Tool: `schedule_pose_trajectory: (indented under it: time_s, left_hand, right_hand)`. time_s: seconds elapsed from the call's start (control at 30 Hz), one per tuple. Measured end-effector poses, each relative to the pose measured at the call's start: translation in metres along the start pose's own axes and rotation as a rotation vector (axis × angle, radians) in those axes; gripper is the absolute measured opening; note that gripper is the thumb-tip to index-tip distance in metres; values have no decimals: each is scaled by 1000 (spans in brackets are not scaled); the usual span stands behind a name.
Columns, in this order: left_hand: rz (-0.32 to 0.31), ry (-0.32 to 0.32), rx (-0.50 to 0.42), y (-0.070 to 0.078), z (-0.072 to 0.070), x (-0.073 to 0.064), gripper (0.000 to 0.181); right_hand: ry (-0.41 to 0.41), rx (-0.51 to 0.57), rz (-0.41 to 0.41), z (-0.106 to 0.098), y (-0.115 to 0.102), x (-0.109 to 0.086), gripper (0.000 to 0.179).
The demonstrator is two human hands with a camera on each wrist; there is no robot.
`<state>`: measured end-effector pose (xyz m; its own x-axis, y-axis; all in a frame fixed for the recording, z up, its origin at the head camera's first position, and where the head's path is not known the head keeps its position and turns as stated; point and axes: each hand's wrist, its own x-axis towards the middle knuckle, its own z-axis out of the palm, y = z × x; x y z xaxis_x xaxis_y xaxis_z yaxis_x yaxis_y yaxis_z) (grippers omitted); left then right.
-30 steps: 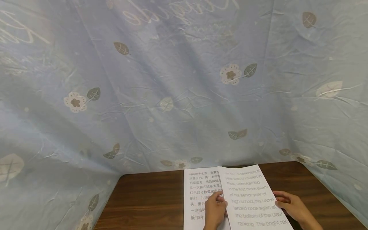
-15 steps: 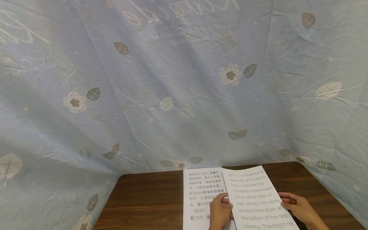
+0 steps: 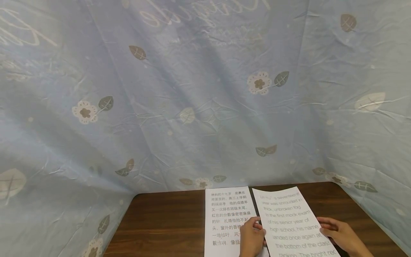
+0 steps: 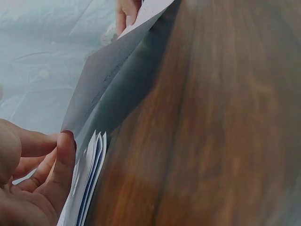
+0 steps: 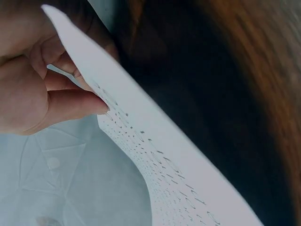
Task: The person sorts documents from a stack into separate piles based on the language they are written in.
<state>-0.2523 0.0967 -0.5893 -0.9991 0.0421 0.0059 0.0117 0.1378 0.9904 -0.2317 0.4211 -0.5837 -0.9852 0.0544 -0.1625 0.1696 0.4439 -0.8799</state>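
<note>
A white sheet printed with large English text [image 3: 289, 217] is held up at a slant over the table. My left hand [image 3: 252, 237] pinches its left edge between thumb and fingers, and my right hand [image 3: 341, 235] pinches the right edge. Seen from the left wrist, the sheet's underside [image 4: 101, 82] tilts away from the tabletop. Left of it lies a white page with Chinese text [image 3: 224, 214], its lower right part hidden by my left hand. Several paper edges [image 4: 91, 174] show close below my left fingers. From the right wrist, the thumb [image 5: 77, 103] presses the printed face.
The dark brown wooden table [image 3: 160, 221] has rounded far corners. A pale blue cloth [image 3: 205, 107] with leaf and flower prints hangs behind it and along both sides. A dark area [image 5: 188, 84] lies beneath the raised sheet.
Both hands have moved right with the English sheet. More of the Chinese page is uncovered, and a dark gap now shows between the two papers.
</note>
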Motion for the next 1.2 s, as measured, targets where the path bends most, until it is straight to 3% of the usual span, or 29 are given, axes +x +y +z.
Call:
schedule_pose_trajectory:
  time_s: [0.3,0.6,0.83,1.2]
  left_hand:
    - [15,4,-17,2,14,-7,42]
    - [15,1,-1,0,19,-9,42]
    - [38,9,-1,3,19,-9,41]
    - [72,-16,74,7,16,-11,44]
  right_hand:
    - [-43,-26,-16,-12,10,-5,60]
    - [-14,-28,12,-12,8,-9,59]
    - [-7,-33,40,-12,3,-8,58]
    - [17,-65,41,-11,-3,-5,55]
